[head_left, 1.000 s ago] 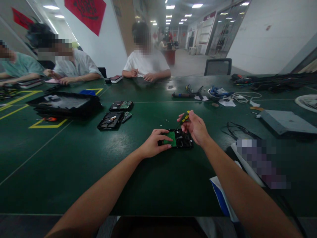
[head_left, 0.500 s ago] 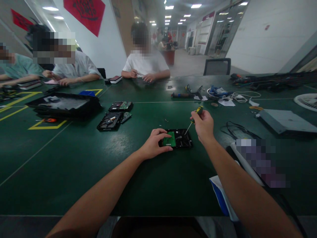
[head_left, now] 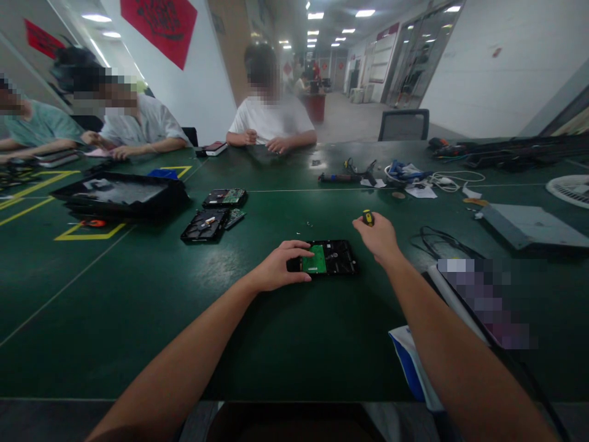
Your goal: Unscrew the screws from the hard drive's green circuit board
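A black hard drive (head_left: pixel 339 256) with a green circuit board (head_left: pixel 316 260) lies flat on the table in front of me. My left hand (head_left: pixel 285 265) spans its left end, fingers over the far edge and thumb along the near edge. In my right hand (head_left: pixel 378 238) is a screwdriver with a yellow and black handle (head_left: pixel 367 218), held just right of the drive. Its handle end points toward me, and the shaft is hidden from view. A few tiny bits, perhaps screws (head_left: pixel 309 224), lie beyond the drive.
Two more hard drives (head_left: pixel 205 225) (head_left: pixel 224 197) and a loose circuit board (head_left: pixel 234 218) lie left of centre. Farther left stands a black tray (head_left: pixel 119 195). On the right are cables (head_left: pixel 448 239), a grey metal box (head_left: pixel 534 226) and a blue-white packet (head_left: pixel 414 362). People sit across the table.
My right hand has lifted the screwdriver off the drive and tilted it, so the shaft no longer shows. My left hand has shifted slightly left on the drive.
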The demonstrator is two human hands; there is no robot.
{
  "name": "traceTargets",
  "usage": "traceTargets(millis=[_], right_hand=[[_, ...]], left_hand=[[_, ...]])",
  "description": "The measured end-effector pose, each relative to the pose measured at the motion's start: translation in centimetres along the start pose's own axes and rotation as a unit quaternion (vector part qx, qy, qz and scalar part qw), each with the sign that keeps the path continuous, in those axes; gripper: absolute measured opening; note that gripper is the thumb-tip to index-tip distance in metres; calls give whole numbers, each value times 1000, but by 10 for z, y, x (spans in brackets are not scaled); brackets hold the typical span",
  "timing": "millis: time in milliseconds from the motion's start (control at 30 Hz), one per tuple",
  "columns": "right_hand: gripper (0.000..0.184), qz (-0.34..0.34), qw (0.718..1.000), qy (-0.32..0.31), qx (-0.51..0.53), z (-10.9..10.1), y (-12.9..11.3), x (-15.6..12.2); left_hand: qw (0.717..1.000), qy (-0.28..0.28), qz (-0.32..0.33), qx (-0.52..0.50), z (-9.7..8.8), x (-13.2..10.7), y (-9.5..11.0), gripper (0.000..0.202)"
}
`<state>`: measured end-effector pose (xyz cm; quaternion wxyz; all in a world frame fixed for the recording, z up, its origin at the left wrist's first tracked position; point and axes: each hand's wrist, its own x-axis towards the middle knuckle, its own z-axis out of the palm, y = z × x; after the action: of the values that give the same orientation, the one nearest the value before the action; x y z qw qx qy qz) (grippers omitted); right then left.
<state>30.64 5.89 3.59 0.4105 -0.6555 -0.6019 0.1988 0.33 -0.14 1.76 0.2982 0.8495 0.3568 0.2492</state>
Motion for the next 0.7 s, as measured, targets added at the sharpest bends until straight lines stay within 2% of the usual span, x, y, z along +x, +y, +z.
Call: traceTargets(millis=[100, 167, 267, 500, 700], right_hand=[[19, -41, 992, -38, -115, 5, -1, -3], [21, -63, 983, -75, -158, 9, -1, -4], [23, -79, 971, -96, -202, 11, 1, -4], [25, -90, 952, -140, -257, 15, 7, -3], [26, -86, 947, -151, -269, 18, 9, -2]], left_hand=[[1000, -1, 5, 12, -1, 0, -2, 52], [1000, 1, 2, 13, -1, 0, -2, 51], [1000, -2, -8, 10, 0, 0, -3, 51], [1000, 10, -13, -1, 4, 0, -4, 47], [1000, 14, -3, -11, 3, 0, -1, 56]])
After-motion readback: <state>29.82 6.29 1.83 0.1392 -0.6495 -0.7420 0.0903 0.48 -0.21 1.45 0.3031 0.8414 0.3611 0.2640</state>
